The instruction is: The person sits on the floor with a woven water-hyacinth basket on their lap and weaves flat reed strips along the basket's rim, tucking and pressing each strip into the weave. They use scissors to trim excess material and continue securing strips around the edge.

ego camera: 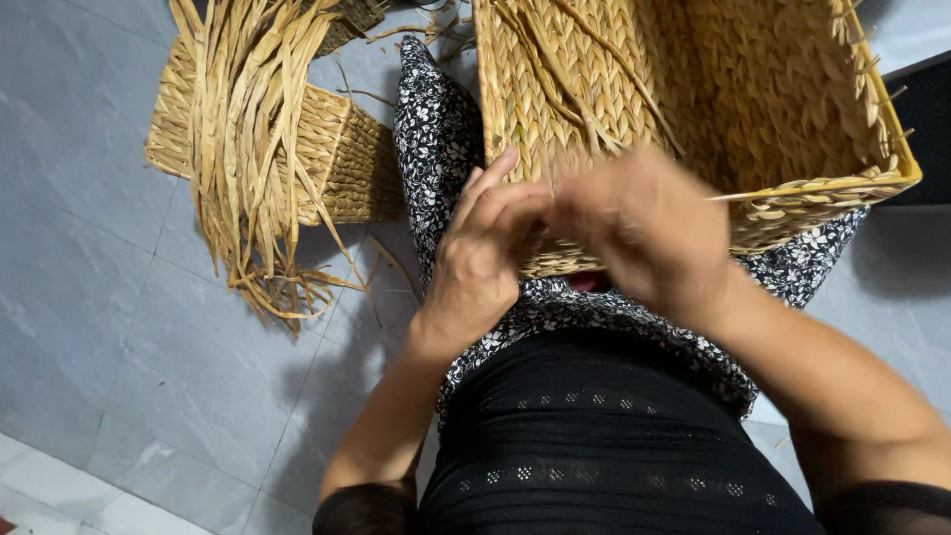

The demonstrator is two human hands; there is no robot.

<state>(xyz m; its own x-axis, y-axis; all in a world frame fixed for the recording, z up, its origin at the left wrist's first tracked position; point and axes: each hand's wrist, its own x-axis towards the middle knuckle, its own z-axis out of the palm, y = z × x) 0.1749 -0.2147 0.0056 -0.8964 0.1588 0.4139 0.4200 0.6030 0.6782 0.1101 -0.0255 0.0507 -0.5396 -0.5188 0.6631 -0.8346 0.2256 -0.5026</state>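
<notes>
While both hands meet at the near rim of a large woven basket, a person seated over a grey tiled floor works straw-coloured fibre.

Basket: the big woven basket (pixel 753 109) fills the upper right of the frame, resting on a lap covered in black-and-white flowered cloth (pixel 436 139); its walls are plaited all the way up and a yellow band runs along the right-hand rim.

Work done: judged from the finished walls, the body looks woven; several loose strands (pixel 584 69) lie across the inside wall and short ends stick out at the rim, so the edge near the hands seems to be what remains.

Left hand: the left hand (pixel 480 263), at centre frame, comes up from the lower left with the wrist bent back, its fingers (pixel 495 183) curled narrow against the basket's near edge, pinching at the weave.

Right hand: the right hand (pixel 644 223) reaches in from the lower right, blurred by motion; whether its fingers grip a strand or only press the rim cannot be told.

Spare material: a bundle of dried flat fibre (pixel 248 129) hangs down the upper left, draped over a smaller woven piece (pixel 337 149) on the floor (pixel 99 297), well apart from the hands.
</notes>
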